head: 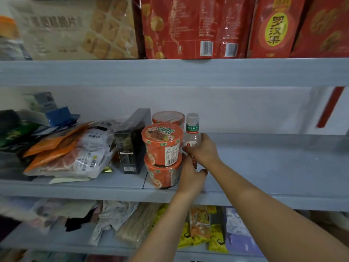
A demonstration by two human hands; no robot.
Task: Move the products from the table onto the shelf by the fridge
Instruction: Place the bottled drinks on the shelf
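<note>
Clear plastic bottle, white cap, green label, upright on middle grey shelf, right grip clasped round its body, left grip just beneath at its base, hold there unclear, stacked orange noodle cups immediately left of both grips.

Clear plastic bottle; glossy noodle cups; matt grey shelf.

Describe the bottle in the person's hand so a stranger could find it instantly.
Look at the middle grey shelf. Just right of the two stacked orange noodle cups stands a small clear bottle, gripped by the right hand. It alone there has a white cap and a green neck label.
</note>
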